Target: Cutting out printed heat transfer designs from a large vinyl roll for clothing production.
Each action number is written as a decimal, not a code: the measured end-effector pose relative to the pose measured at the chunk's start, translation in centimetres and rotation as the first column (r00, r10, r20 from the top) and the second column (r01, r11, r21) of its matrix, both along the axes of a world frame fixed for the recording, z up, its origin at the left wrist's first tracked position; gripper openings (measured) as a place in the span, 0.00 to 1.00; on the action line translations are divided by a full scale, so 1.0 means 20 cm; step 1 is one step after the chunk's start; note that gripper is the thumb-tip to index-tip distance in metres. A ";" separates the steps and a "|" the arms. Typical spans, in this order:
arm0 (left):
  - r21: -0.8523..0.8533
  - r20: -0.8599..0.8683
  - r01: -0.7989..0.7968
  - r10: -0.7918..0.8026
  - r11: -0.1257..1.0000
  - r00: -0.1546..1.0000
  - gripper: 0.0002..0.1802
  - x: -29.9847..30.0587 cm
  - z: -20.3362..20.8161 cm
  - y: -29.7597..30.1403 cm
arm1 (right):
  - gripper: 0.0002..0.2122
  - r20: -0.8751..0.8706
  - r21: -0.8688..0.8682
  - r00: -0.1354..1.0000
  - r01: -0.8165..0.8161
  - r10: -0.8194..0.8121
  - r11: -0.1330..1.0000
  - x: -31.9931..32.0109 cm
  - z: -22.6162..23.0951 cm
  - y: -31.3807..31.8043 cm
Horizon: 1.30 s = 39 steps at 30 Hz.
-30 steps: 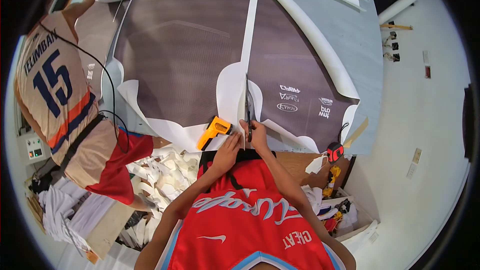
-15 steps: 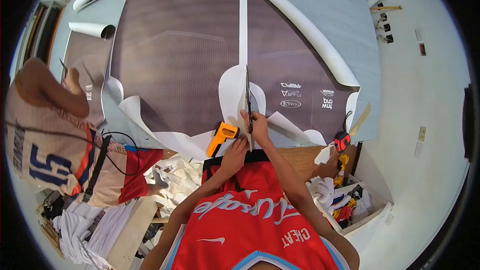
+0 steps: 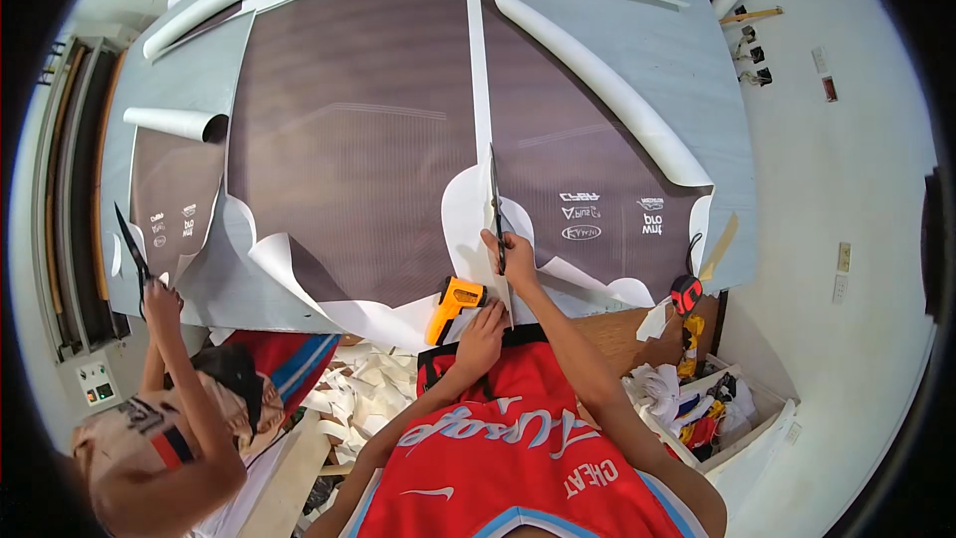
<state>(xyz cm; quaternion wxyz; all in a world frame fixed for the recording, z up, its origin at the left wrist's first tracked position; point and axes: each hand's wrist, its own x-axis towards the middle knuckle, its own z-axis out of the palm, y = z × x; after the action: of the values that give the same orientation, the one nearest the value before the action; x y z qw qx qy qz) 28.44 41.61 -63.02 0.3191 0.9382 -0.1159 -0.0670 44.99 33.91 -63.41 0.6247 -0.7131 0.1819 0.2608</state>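
My right hand is closed around the handles of long dark scissors, whose blades point away from me along the white margin between two dark printed panels. The wide dark panel lies left of the blades and a narrower dark panel lies right of them. Nearer to me, my left hand rests with fingers stretched out on the white paper edge at the table's front. Just left of those fingers lies an orange and black gun-shaped thermometer. My left thumb is mostly hidden.
At the left, a co-worker holds large black scissors beside a smaller dark panel. A rolled paper edge crosses the right panel. A red tape measure sits at the front right corner, above a box of cloth. White scraps cover the floor.
The co-worker has drawn back from the table toward its near left, scissors now raised. My view has shifted slightly; my hands and scissors keep nearly the same place on the paper.
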 end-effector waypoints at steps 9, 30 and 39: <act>0.034 -0.016 0.008 -0.007 0.999 1.000 0.24 0.01 0.02 -0.01 | 0.21 -0.010 0.029 1.000 -0.002 0.002 1.000 0.01 -0.02 0.00; 0.016 -0.065 0.031 -0.030 0.999 0.997 0.28 0.03 0.00 0.00 | 0.22 -0.029 -0.016 0.998 0.061 -0.062 0.998 0.43 0.04 0.10; -0.015 -0.084 -0.002 0.000 1.000 0.996 0.28 0.04 0.02 0.00 | 0.26 0.003 -0.029 0.999 0.037 -0.037 0.999 0.68 0.01 0.13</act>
<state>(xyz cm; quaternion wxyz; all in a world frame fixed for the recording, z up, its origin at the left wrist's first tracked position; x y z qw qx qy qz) 29.25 41.53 -62.62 0.3310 0.9321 -0.1023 -0.1054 58.61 36.55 -63.14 0.6192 -0.7190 0.1981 0.2457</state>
